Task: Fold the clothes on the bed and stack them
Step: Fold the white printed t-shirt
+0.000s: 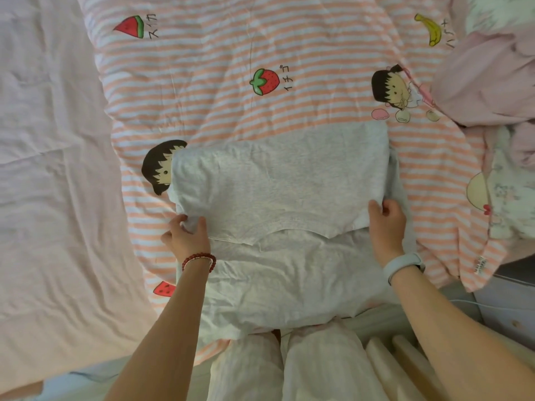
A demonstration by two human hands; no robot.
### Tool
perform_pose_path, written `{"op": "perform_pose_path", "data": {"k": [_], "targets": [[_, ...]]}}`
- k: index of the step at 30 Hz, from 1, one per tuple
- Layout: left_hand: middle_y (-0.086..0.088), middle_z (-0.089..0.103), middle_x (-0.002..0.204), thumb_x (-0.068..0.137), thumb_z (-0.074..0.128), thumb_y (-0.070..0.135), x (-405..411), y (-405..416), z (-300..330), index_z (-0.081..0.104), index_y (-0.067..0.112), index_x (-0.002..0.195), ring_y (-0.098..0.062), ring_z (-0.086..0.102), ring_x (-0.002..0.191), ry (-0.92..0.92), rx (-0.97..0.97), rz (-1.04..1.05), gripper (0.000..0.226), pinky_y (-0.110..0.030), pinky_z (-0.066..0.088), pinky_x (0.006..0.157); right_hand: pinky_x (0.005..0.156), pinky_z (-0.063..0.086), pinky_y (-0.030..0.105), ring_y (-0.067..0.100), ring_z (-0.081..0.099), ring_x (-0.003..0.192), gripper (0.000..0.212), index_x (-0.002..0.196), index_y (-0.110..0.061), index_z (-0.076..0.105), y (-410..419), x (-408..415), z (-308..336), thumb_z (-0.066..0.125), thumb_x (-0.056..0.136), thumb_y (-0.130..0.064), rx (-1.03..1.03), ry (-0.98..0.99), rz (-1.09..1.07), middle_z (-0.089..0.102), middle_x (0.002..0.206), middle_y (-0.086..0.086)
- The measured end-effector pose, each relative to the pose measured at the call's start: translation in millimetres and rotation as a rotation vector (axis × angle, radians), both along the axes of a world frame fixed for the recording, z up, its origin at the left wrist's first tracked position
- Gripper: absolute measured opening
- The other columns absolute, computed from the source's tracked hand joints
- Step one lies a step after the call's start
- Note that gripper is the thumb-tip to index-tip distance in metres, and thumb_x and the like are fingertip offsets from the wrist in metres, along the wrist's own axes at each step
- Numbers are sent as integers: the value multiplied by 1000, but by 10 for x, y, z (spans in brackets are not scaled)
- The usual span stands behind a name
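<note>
- Shirt: a pale grey, soft knit garment, lying in the middle of the striped quilt on the bed, right in front of you.
- You have its far part doubled over toward you, so a folded panel lies on top of the lower layer, with a curved hem edge running across the middle between your hands.
- Your left hand has its grip closed round a bunched bit of the fold's near left corner, thumb and fingers pinching cloth.
- Your right hand holds the right edge of the fold; its fingers curl over the cloth, thumb on top.
- Progress, as I judge it: this one shirt is partway folded. The fold is laid but not yet smoothed, and the lower layer is wrinkled and hangs slightly over the bed's near edge.
- What is left for this piece: probably one more fold to make it compact, then setting it down as the base of a stack. No finished stack shows anywhere in view.
- A heap of pink and floral cloth sits at the right of the bed, well apart from the shirt; if those are clothes, most of the task lies ahead.
- The knit looks thin and limp, so expect it to slump when lifted.
</note>
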State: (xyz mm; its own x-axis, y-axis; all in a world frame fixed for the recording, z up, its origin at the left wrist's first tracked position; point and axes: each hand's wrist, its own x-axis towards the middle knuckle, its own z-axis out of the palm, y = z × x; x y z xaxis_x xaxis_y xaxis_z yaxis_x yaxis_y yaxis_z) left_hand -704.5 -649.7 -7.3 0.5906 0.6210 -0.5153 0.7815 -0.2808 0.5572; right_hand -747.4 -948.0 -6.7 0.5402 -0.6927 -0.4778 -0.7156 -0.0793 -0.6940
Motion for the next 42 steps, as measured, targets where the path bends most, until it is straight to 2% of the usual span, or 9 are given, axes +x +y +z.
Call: {"op": "perform_pose_path", "data": {"k": [3,8,12,15,22,26,29,34,42], "targets": [[-15,47,119,87,59,19,40,42,-13,61,6,102,-29,50,106,-71,30,-60,20,-34,42,95,50,34,10,5,36,57,21,72,-16,46,27,-35,61,49,93,-12,-62,-95,12,40,64,-6],[5,43,80,96,44,18,43,44,110,38,9,103,-6,45,70,-207,-89,-5,12,-15,37,61,56,38,10,6,46,67,13,99,-9,53,67,11,101,43,97,-16,-83,-94,28,50,78,-4],[4,54,94,92,56,30,-9,69,112,48,12,111,-15,58,91,-154,-451,89,28,-33,50,76,48,49,25,20,52,64,23,91,-8,54,57,-14,58,41,98,-26,9,-12,0,51,75,1],[2,55,84,86,58,39,-65,82,129,53,18,83,-23,56,87,-205,-339,71,21,-41,50,75,63,44,42,26,48,66,38,70,-9,45,44,-54,133,36,100,-29,-101,3,24,45,63,3],[-3,41,68,93,48,26,-215,84,85,44,5,78,-24,43,68,41,-87,-59,26,-31,36,59,55,27,32,22,38,59,44,59,-11,38,-92,-329,154,34,100,-27,-216,95,72,40,59,5],[-16,51,109,88,52,17,-265,2,49,45,3,112,-34,48,100,203,103,-125,29,-36,37,79,71,43,40,36,54,86,25,98,1,53,-122,-372,4,43,95,-21,-268,358,216,57,94,20],[-19,38,139,84,55,16,-283,-98,61,38,9,135,-38,35,127,-15,417,-440,54,-49,28,101,87,40,50,41,47,110,37,122,-2,49,-14,-329,-2,52,87,-11,-563,315,448,49,123,24],[-13,25,152,87,37,47,-135,-370,-156,24,28,144,-36,17,140,-184,595,-1148,62,-59,10,109,104,19,66,35,33,134,53,141,-22,31,268,11,-106,34,88,-30,-762,74,1111,36,147,12],[-11,18,155,93,20,50,583,-697,-566,12,28,147,-36,14,142,-234,669,-1312,60,-59,2,110,109,2,65,31,11,144,55,147,-30,19,384,974,-434,15,93,-42,-892,114,1415,14,156,5]]}}
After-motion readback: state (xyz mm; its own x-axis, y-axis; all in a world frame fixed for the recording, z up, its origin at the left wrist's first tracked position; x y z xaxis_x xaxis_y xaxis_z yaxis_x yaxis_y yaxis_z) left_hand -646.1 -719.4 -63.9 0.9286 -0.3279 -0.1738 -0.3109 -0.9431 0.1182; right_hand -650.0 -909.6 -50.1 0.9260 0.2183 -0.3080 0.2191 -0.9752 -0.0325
